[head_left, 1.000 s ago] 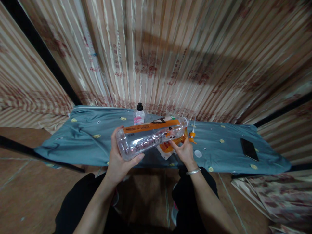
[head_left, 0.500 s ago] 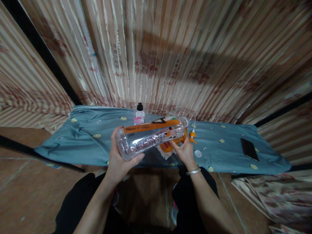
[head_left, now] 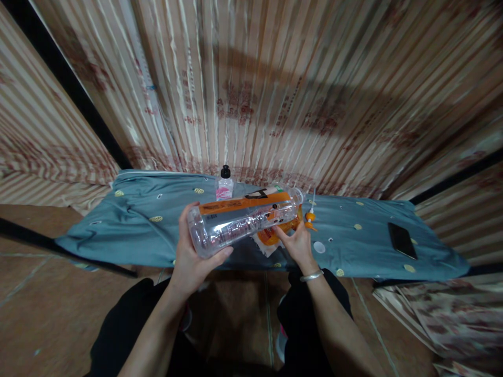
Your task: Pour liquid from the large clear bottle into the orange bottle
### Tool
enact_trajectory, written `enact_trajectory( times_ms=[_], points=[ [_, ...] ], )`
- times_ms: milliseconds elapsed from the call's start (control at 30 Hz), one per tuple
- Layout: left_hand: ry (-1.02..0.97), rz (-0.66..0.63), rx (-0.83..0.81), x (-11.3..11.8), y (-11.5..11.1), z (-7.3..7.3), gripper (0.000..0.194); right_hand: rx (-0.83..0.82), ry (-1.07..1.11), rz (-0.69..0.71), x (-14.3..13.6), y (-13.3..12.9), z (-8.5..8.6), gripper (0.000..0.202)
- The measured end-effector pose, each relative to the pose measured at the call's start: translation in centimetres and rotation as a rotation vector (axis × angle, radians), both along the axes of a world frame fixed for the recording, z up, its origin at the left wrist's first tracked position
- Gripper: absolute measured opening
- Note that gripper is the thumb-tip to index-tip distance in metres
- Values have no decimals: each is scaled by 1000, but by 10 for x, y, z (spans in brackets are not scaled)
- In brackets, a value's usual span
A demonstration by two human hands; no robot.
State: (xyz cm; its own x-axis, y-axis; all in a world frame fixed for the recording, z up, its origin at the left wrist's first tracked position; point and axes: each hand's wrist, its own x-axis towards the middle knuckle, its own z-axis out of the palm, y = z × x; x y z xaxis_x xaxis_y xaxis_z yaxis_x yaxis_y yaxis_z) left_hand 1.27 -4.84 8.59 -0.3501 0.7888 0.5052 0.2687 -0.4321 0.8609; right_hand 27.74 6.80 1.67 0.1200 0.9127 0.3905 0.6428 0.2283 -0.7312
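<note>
My left hand (head_left: 196, 264) is closed around the base of a large clear plastic bottle (head_left: 236, 225) with an orange and grey label. The bottle lies tilted nearly sideways, its neck pointing right and a little up. Below its neck end, my right hand (head_left: 296, 243) grips an orange bottle (head_left: 271, 237), partly hidden behind the clear one. A piece of white tissue (head_left: 266, 248) shows under the orange bottle. To the right of it lies an orange-and-white pump head (head_left: 310, 215) with its tube. A silver bangle circles my right wrist.
A small bottle with a black cap (head_left: 225, 187) stands at the back of the blue patterned cloth (head_left: 137, 225). On the right lie a white round disc (head_left: 319, 247) and a black phone (head_left: 402, 241). Striped curtains (head_left: 259, 78) hang behind, with black metal bars at the sides.
</note>
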Motion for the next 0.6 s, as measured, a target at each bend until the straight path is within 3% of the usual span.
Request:
enact_trajectory(
  times_ms=[600],
  points=[
    [34,30,35,-1,3,-5,99,-29,-2,12,1,0,2,91]
  ],
)
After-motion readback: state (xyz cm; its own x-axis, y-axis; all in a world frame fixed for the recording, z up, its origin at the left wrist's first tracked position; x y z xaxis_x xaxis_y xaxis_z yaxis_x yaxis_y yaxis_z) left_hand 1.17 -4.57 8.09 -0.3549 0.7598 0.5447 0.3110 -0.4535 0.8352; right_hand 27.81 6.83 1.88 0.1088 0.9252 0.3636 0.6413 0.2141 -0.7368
